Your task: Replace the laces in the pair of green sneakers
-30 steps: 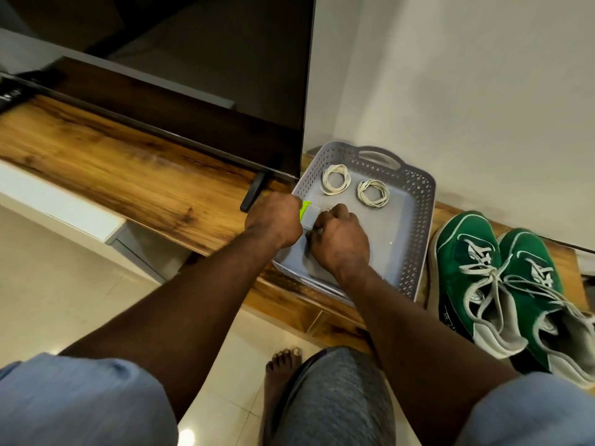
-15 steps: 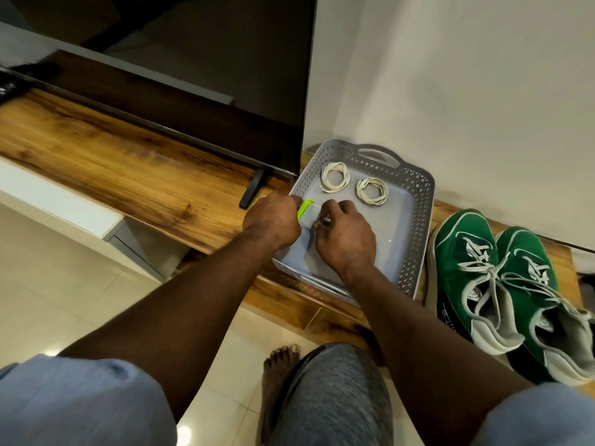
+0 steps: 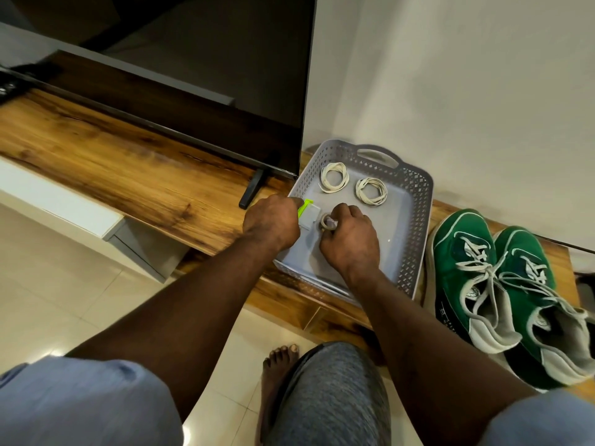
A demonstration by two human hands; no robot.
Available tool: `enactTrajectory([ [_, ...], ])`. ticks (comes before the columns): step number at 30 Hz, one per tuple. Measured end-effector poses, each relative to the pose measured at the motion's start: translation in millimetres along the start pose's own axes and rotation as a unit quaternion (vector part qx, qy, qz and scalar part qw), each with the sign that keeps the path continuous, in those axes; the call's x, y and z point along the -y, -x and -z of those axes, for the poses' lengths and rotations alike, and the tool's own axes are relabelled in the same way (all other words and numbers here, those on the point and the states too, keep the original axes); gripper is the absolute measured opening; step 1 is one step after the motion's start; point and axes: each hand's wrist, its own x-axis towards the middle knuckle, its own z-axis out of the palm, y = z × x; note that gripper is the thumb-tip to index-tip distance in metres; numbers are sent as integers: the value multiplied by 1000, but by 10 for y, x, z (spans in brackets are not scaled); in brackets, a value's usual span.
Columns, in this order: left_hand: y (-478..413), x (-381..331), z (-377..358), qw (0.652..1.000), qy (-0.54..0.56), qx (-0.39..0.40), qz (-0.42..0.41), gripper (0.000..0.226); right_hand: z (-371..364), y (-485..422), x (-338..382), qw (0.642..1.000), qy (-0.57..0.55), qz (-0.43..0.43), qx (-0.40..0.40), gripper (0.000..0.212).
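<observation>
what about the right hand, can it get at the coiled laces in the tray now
Probably yes: the coiled laces lie just beyond the right hand in the tray, nothing between. But its fingers pinch a small pale roll, so it likely must set that down.

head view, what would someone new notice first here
The pair of green sneakers with loose pale laces stands out, on the wooden shelf right of the grey basket. Over it the left hand grips a clear and lime-green item and the right hand pinches a small pale roll. Two coiled white laces lie at its far end.
</observation>
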Motion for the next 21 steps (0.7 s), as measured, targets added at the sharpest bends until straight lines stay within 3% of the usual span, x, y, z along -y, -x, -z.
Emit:
enactTrajectory([
  [11, 12, 5, 6, 1000, 3, -7, -2, 55, 39, -48, 22, 1000, 3, 25, 12, 29],
  [16, 54, 34, -1, 999, 33, -3, -14, 54, 109, -17, 12, 999, -33, 9, 28, 46],
  [21, 153, -1, 174, 1000, 22, 20, -2, 66, 298, 61, 24, 998, -24, 27, 52, 54],
])
